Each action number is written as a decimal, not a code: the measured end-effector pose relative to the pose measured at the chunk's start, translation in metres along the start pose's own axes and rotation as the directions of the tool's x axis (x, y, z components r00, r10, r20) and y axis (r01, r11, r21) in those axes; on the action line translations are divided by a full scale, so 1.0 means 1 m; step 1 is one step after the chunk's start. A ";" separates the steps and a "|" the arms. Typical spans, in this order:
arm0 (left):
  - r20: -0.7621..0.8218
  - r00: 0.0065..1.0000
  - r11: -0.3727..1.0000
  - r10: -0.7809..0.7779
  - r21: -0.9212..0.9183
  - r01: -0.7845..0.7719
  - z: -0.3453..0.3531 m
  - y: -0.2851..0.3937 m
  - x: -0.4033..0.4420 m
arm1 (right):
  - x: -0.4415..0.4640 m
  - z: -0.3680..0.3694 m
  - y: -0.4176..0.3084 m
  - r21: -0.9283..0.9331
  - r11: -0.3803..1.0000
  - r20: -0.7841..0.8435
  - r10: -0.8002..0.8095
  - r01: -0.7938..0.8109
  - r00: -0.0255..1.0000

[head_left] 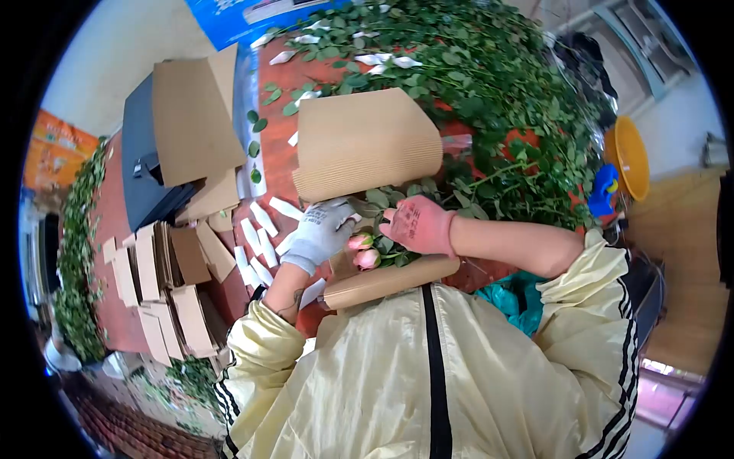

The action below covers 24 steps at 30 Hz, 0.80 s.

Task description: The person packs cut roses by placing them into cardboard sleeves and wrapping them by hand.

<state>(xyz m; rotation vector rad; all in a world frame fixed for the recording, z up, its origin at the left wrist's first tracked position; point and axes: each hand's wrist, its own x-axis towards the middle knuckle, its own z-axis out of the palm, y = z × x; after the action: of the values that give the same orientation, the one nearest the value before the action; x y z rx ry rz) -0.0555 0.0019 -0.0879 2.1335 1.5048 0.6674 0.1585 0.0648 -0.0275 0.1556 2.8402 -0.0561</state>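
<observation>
- Left hand (pixel 325 229), in a pale grey glove, is partly curled, its fingers bent beside the pink roses (pixel 367 259); whether they pinch anything, I cannot tell.
- Right hand (pixel 417 225), in a pink glove, is loosely folded over the rose leaves (pixel 391 249), fingertips pointing toward the left hand; its grip is hidden, so I cannot tell if it holds a stem.
- The roses lie between and just below both hands, blooms toward the left, beside a curled cardboard edge (pixel 390 283) near the person's jacket (pixel 367 359).
- Corrugated cardboard (pixel 367 141) lies beyond the hands on the red table (pixel 277 164).
- White foam pieces (pixel 264 219) lie left of the left hand.
</observation>
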 end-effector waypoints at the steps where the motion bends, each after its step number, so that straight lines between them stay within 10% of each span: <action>1: -0.071 0.997 1.000 0.026 0.004 -0.026 0.003 -0.001 0.000 | 0.008 0.013 -0.001 -0.031 0.999 0.038 0.039 -0.038 0.999; 11: -0.078 0.996 0.999 -0.037 0.010 0.038 0.011 -0.007 -0.005 | -0.034 -0.042 0.001 0.068 0.994 0.049 0.086 -0.089 0.995; 16: -0.064 0.994 0.996 -0.088 0.007 0.088 -0.002 0.011 -0.021 | -0.039 -0.047 0.003 -0.090 0.916 -0.367 0.335 -0.392 0.868; 20: -0.161 0.982 0.977 -0.097 -0.205 0.063 0.006 0.018 -0.045 | 0.002 0.003 0.008 0.045 0.958 -0.101 0.286 -0.283 0.953; 24: -0.235 0.967 0.995 -0.099 -0.018 0.097 -0.001 0.025 -0.057 | 0.024 0.039 0.008 0.051 0.982 -0.219 0.190 -0.183 0.957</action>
<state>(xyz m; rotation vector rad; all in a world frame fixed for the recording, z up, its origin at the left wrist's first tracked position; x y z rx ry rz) -0.0541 -0.0598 -0.0796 2.0159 1.7160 0.9153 0.1476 0.0732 -0.0716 0.4640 3.0332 -0.0440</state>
